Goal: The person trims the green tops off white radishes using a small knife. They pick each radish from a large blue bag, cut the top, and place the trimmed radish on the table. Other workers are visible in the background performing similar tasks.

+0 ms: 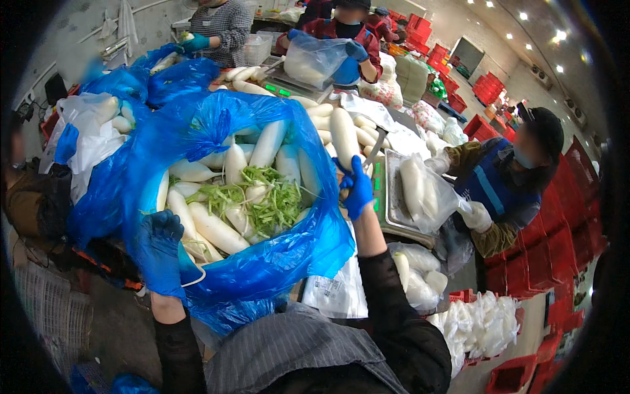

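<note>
A large blue plastic bag (325, 241), spread wide, holds white radishes (216, 229) and cut green leaf stalks (275, 197). My left hand (160, 251), in a blue glove, has curled fingers at the bag's left rim; whether it grips anything is hidden. A thin white loop (197, 278) shows beside it. Beyond the bag's right rim, my blue-gloved right hand (355, 189) touches the lower end of a white radish (344, 133). A knife blade (376, 147) slants up from that hand, its handle hidden by the fingers. More radishes (322, 120) lie behind.
A scale (393, 207) stands at right, where a co-worker (502, 172) holds bagged radishes (418, 189). Another person (330, 54) holds a clear bag across the table; others work at back and left. Plastic bags (339, 295) lie near my right arm. Red crates (531, 256) are stacked at right.
</note>
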Tool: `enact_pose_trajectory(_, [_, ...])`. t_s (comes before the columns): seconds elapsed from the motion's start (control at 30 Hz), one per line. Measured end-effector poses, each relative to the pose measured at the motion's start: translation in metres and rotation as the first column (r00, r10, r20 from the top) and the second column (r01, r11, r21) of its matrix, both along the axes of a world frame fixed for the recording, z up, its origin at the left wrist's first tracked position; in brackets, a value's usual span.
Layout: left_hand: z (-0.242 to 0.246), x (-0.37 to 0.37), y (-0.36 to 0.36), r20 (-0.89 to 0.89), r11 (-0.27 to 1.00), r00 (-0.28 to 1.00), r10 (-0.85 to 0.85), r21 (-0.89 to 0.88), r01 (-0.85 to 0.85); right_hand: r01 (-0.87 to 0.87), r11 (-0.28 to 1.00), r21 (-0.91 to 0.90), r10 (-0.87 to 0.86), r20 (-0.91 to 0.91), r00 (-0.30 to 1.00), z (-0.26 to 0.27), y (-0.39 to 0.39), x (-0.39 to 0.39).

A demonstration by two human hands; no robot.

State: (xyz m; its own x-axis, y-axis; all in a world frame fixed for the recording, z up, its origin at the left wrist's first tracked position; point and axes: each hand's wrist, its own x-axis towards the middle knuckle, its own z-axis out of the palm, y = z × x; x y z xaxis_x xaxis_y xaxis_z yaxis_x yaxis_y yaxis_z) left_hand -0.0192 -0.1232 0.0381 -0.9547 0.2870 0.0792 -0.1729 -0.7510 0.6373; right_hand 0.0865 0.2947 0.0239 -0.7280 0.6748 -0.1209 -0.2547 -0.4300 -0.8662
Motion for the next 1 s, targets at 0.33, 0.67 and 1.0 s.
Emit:
enact_pose_trajectory(0.33, [0.026,0.02,0.045,-0.111,0.908,0.984,-0.143,-0.411,0.086,0.202,0.954,0.222,-0.219,0.051,0.974,0.012,0.062,-0.091])
enact_pose_trajectory(0.67, [-0.047,-0.158,0.181,-0.649,0.269,0.705,-0.285,-0.76,-0.591,-0.333,0.859,0.389,0.309,0.125,0.943,0.034,-0.139,-0.014])
enact_pose_trajectory(1.0, [-0.008,-0.127,0.187,-0.279,0.619,0.943,-0.18,-0.777,-0.112,-0.414,0.881,0.227,0.354,0.263,0.898,0.024,-0.146,0.048])
